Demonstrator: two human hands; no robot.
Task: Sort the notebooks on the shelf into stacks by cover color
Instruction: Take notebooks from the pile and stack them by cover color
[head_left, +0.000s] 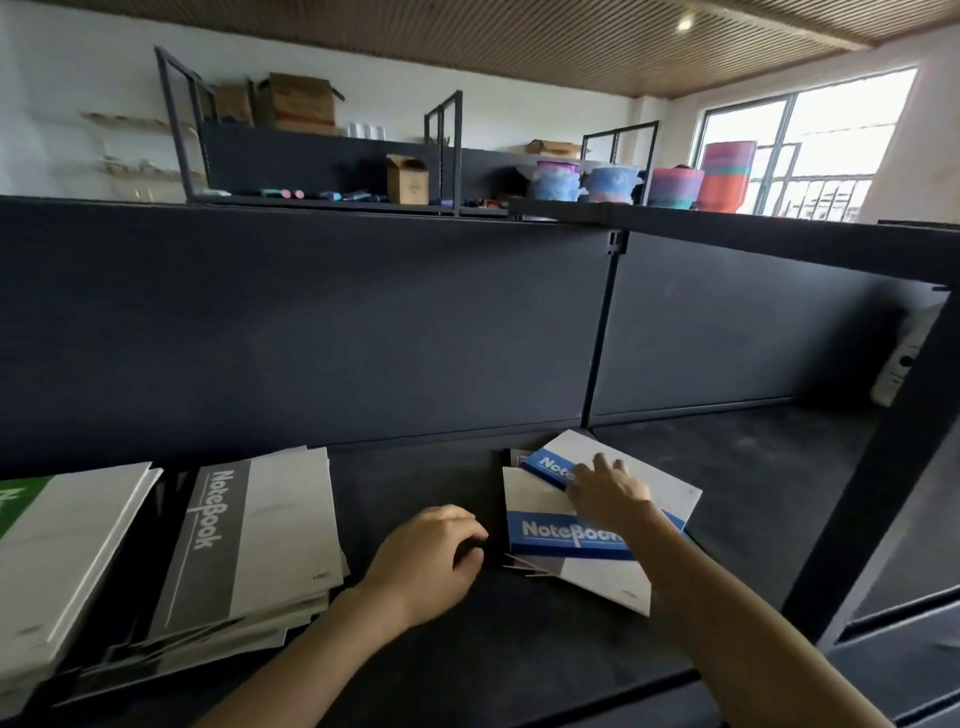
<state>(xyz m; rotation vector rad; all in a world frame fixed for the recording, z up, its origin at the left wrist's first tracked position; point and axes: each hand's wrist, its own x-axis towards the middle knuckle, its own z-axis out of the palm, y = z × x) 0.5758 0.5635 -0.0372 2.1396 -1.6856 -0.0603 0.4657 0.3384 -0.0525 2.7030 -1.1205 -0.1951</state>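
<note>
Head view: blue notebooks (566, 535) piled right of grey stack (260, 519). Right hand (608, 493) flat, fingers spread, pressing skewed top copy. Left hand (431, 556) curled at pile's grey-stack side; hold unclear. Step: squaring blue pile. Next, probably: align edges.

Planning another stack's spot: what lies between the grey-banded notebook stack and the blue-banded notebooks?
The head view shows only the left hand there, fingers curled, over bare dark shelf.

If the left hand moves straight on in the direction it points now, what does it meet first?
Probably the left edge of the blue notebook pile, which the right hand rests on. The left hand points right at it; the gap looks small.
</note>
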